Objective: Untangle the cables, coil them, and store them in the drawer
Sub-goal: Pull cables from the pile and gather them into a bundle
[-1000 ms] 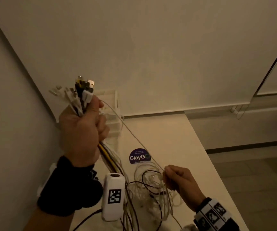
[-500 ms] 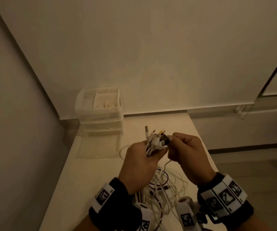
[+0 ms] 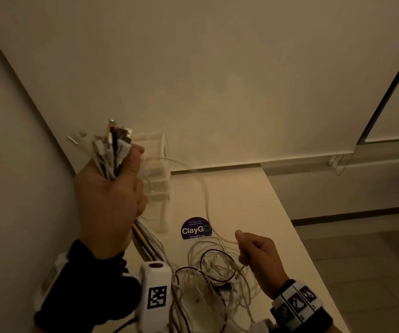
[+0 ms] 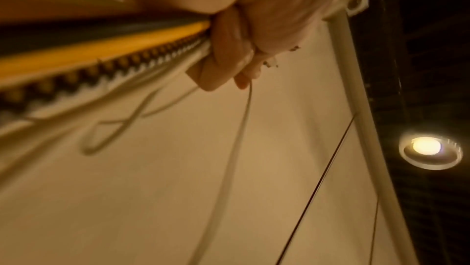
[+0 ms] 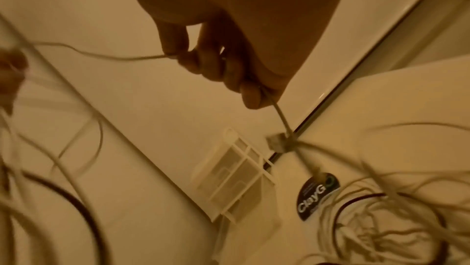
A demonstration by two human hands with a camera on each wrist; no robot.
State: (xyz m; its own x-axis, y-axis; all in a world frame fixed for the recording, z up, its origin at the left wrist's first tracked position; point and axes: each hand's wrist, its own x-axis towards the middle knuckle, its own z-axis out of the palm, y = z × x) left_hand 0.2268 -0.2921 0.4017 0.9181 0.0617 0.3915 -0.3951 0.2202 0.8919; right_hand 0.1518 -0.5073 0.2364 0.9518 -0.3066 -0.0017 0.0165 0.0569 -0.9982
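Left hand (image 3: 108,191) raised, fist clenched round a bundle of cables (image 3: 112,150), plug ends held upward; right hand (image 3: 257,254) lower, well apart, one thin white cable (image 3: 207,200) pinched; tangled loops (image 3: 217,280) left on the table (image 3: 253,200); drawer unit (image 3: 159,164) set against the wall

Two hands (image 3: 108,195); one drawer unit (image 3: 156,169); one sticker (image 3: 195,229) (cables (image 3: 217,272) uncountable).

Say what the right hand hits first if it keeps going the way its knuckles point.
Probably the ClayGo sticker on the table; the right hand holding a white cable points toward it. Depth unclear, so it may pass above.
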